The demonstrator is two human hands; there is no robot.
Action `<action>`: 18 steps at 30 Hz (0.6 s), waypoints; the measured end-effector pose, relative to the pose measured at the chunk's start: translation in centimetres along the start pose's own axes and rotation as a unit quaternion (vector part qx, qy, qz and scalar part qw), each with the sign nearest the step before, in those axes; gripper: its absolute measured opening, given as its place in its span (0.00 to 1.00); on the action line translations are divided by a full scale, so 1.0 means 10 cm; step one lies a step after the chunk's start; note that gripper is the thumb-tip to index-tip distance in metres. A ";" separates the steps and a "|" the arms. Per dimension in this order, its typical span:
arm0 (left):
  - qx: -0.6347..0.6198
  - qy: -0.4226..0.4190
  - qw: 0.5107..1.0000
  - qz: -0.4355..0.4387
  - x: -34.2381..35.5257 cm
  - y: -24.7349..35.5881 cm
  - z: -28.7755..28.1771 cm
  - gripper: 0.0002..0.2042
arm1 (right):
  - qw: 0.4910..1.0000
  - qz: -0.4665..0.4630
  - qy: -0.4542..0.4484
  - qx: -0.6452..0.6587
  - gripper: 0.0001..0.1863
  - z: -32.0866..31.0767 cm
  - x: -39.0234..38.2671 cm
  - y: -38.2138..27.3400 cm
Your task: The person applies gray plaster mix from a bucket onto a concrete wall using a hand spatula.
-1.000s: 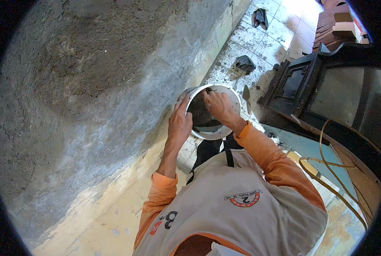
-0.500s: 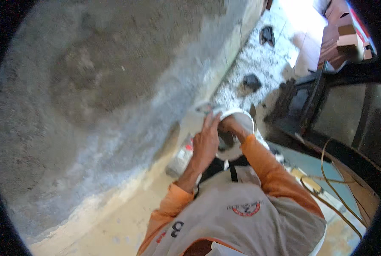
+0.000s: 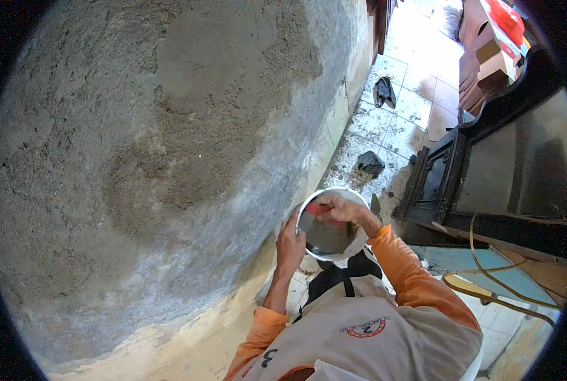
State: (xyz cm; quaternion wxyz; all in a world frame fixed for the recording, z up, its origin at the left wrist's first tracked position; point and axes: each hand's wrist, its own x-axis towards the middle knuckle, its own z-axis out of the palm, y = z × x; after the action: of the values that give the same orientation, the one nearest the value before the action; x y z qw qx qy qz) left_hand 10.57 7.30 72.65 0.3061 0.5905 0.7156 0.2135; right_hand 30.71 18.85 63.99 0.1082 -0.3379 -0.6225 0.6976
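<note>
A white bucket (image 3: 354,244) with wet grey mortar inside is held low in front of me, beside the plastered wall (image 3: 182,127). My left hand (image 3: 290,244) grips its left rim, fingers wrapped along the edge. My right hand (image 3: 339,213) is inside the bucket with fingers closed on a red object (image 3: 316,207), its shape partly hidden. A trowel-like blade (image 3: 375,203) lies on the tiles just beyond the right rim.
Mortar-spattered floor tiles (image 3: 401,127) run along the wall, with two dark crumpled bags (image 3: 371,164). A dark wooden cabinet with glass (image 3: 512,159) stands right, with a yellowish hose (image 3: 486,289) below it. Cardboard boxes (image 3: 493,63) and a red bag (image 3: 504,19) are at top right.
The bucket and both hands sit lower in the view, as does the floor. A red object now shows in my right hand inside the bucket, where none was visible a second ago.
</note>
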 end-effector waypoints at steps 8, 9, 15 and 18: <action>-0.127 0.041 0.990 -0.039 0.14 -0.04 -0.12 0.29 | 0.986 -0.009 0.096 0.134 0.30 -0.54 -0.31 -0.32; -0.158 0.055 0.985 -0.046 0.19 -0.08 -0.10 0.30 | 0.976 -0.033 0.110 0.185 0.32 -0.60 -0.30 -0.38; -0.239 0.044 0.963 -0.117 0.30 -0.14 -0.04 0.30 | 0.955 -0.007 0.159 0.252 0.30 -0.64 -0.42 -0.69; -0.244 0.073 0.963 -0.087 0.37 -0.24 0.03 0.31 | 0.958 -0.004 0.148 0.248 0.28 -0.65 -0.40 -0.76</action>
State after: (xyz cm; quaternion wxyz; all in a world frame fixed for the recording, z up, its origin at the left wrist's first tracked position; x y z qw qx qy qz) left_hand 8.66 10.34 70.16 0.4051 0.4157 0.7108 0.3972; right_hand 35.56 23.31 72.53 0.2819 -0.3972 -0.4086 0.7719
